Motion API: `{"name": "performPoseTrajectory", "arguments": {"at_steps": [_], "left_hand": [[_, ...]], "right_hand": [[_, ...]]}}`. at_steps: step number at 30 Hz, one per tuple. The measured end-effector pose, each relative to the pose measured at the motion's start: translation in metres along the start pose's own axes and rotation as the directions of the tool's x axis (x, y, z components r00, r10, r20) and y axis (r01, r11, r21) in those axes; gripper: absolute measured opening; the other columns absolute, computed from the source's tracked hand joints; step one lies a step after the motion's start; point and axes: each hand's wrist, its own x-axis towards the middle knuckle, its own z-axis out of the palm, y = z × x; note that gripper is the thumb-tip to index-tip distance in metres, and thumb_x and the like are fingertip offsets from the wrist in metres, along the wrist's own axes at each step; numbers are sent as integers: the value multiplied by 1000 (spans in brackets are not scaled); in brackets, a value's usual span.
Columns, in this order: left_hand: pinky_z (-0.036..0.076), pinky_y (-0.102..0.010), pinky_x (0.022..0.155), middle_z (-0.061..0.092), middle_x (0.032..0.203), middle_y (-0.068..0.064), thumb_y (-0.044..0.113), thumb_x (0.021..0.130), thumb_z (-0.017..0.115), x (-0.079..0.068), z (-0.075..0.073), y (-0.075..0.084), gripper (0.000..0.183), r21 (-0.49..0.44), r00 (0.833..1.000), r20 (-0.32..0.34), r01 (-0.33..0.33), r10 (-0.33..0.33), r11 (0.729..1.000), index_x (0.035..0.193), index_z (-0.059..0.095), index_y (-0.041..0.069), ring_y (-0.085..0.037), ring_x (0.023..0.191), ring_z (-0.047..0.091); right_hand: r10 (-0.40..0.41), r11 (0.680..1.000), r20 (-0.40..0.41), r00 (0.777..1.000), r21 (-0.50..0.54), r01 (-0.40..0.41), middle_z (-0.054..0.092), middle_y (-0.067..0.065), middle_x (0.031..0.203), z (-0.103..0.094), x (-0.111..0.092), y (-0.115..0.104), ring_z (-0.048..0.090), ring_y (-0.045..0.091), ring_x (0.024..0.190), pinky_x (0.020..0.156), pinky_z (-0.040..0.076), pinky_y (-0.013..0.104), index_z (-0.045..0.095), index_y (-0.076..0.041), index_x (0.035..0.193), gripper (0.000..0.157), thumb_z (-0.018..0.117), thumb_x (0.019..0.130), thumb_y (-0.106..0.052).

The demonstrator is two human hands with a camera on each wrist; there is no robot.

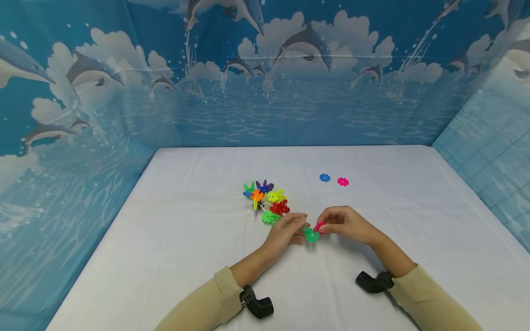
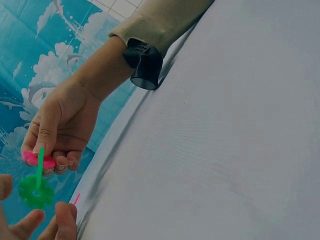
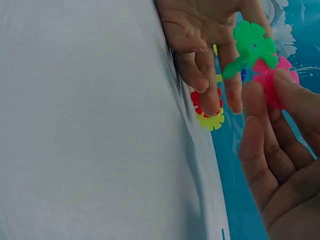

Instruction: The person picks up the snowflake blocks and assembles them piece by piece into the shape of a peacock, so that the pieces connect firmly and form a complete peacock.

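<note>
My right hand pinches a pink snowflake disc between thumb and fingers. Joined to that disc are green pieces, one facing the camera and another edge-on in the left wrist view. My left hand is beside them with its fingers extended and spread; in the right wrist view it does not grip the green pieces. Just beyond the left hand lies a cluster of interlocked discs, including a red disc, a yellow disc and a green disc. The left hand partly hides its near end.
A loose blue disc and a loose pink disc lie flat farther back on the white-covered table. A dolphin-print curtain stands behind the table and along its sides. Each wrist wears a black camera mount.
</note>
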Motion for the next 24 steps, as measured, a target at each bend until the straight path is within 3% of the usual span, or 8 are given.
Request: {"name": "performPoseTrajectory", "arguments": {"at_steps": [3, 7, 12, 14, 17, 20, 24], "left_hand": [[55, -32, 81, 68, 106, -11, 21, 99, 58, 0, 0, 0, 35, 34, 999, 30, 8, -9, 999, 120, 62, -5, -14, 87, 66], [54, -28, 80, 69, 93, -2, 17, 96, 61, 0, -2, -1, 27, 117, 995, 96, 21, -32, 993, 104, 69, -7, -9, 82, 62], [45, -21, 71, 62, 79, 4, 14, 93, 64, -2, -2, 2, 20, 232, 984, 171, 7, -48, 973, 96, 70, -5, -8, 76, 54], [42, -22, 68, 60, 78, 4, 14, 92, 66, -2, -2, 2, 17, 256, 984, 172, 9, -55, 967, 95, 70, -3, -9, 75, 52], [42, -22, 68, 63, 82, 3, 14, 91, 67, -1, -1, 2, 16, 241, 987, 153, 19, -57, 970, 95, 69, -1, -9, 77, 52], [43, -23, 70, 63, 84, 3, 14, 91, 66, 0, -1, 1, 17, 184, 991, 130, 12, -36, 983, 98, 68, -2, -11, 78, 53], [42, -23, 70, 62, 85, 4, 11, 92, 65, 1, -2, -1, 19, 98, 995, 97, 0, -10, 995, 102, 65, -5, -13, 79, 52]], "right_hand": [[-7, 1000, 43, 999, 6, 7, 68, 9, 88, -2, 0, 0, 66, 19, 78, 75, 56, 29, 65, 7, 98, 9, 64, 92, 1], [-26, 1000, 86, 996, 11, 25, 68, 8, 89, -2, 0, 0, 64, 19, 78, 74, 55, 28, 65, 7, 100, 9, 62, 93, 2], [-29, 999, 99, 995, -13, 30, 68, 9, 94, -3, 2, -1, 64, 19, 82, 76, 54, 28, 63, 11, 105, 14, 61, 93, 3], [10, 999, 60, 998, -44, -8, 68, 10, 95, -6, 4, -2, 64, 20, 83, 77, 54, 29, 63, 11, 106, 17, 61, 94, 0], [106, 989, -79, 991, -97, -113, 68, 15, 96, -18, 8, -2, 65, 22, 84, 78, 54, 29, 63, 11, 108, 23, 63, 95, -8], [193, 962, -265, 945, -138, -235, 67, 22, 99, -36, 15, 2, 66, 24, 84, 77, 54, 30, 63, 10, 111, 29, 63, 96, -15], [253, 902, -454, 854, -209, -378, 65, 23, 103, -59, 23, 10, 64, 22, 84, 70, 54, 28, 61, 9, 115, 30, 60, 98, -17]]}}
